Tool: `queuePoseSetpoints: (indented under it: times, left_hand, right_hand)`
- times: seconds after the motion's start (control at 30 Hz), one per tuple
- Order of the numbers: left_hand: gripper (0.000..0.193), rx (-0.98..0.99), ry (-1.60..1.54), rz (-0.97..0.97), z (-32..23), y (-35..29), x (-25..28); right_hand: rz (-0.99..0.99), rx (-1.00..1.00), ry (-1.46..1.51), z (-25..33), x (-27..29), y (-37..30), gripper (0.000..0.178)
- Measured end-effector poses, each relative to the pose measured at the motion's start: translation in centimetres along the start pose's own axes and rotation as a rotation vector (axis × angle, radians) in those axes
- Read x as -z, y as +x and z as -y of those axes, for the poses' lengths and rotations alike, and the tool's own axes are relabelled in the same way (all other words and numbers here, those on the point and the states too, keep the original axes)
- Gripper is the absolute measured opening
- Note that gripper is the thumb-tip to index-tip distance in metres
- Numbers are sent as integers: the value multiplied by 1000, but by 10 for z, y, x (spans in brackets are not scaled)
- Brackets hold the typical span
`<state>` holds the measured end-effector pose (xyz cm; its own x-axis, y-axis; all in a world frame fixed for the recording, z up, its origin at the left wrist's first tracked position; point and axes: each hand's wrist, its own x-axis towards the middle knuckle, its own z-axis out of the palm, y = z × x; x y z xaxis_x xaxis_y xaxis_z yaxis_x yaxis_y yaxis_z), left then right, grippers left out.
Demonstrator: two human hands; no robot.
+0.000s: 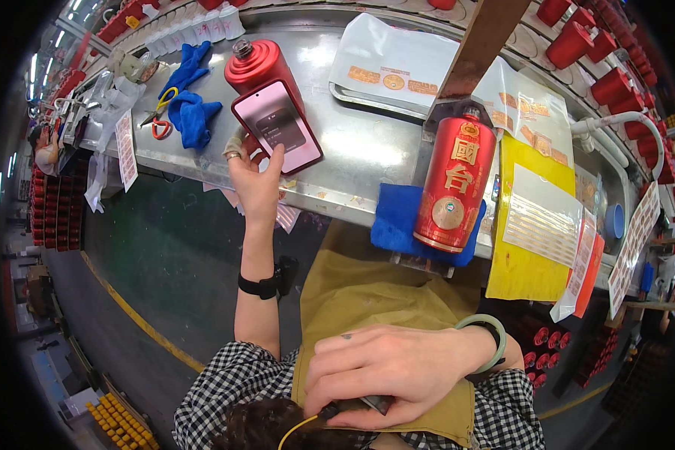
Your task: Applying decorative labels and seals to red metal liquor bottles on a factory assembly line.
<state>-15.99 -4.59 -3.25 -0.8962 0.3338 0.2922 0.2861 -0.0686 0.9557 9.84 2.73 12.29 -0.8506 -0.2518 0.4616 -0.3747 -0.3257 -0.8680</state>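
My left hand [256, 176] grips a smartphone [276, 126] with a lit pinkish screen, the thumb lying over its lower part. Right behind the phone stands a red bottle [255, 64] with a clear stopper. My right hand [397, 367] is drawn in close to my chest, its fingers curled round a small dark piece [375, 405] that is mostly hidden. Beside those fingers a thin yellow cable [298, 431] ends in a black plug. A second red bottle [457, 176] with gold lettering lies tilted on a blue cloth [397, 217] at the bench's front edge.
Scissors [159, 120] and crumpled blue cloths [193, 116] lie left on the metal bench [322, 176]. A tray with label sheets [390, 67] sits behind, near a brown post [484, 45]. To the right are a yellow sheet [525, 262], label strips and a white pipe [615, 120].
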Motion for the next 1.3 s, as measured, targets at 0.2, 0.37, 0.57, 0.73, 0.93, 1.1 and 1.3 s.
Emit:
queuePoseSetpoints:
  times: [0.2,0.37,0.57,0.73,0.93,1.1,1.3]
  left_hand:
    - [58,14,-39,1,1,5,3]
    - [53,30,-82,-8,-4,3,1]
    - [49,68,-102,-7,-8,-2,5]
    - [48,75,-116,-12,-7,1,1]
    - [51,77,-109,-18,-4,2,0]
    - [56,36,-55,-1,2,0,1]
    - [59,46,-85,2,2,-1,3]
  right_hand:
    - [-63,33,-182,2,0,1,37]
    - [-110,35,-332,17,3,9,21]
    - [-96,308,-504,2,-16,13,23]
    - [10,327,-384,14,-19,20,18]
    - [-25,371,-255,11,-33,19,22]
    - [-41,355,-242,7,-31,15,26]
    - [-10,372,-48,7,-31,21,31]
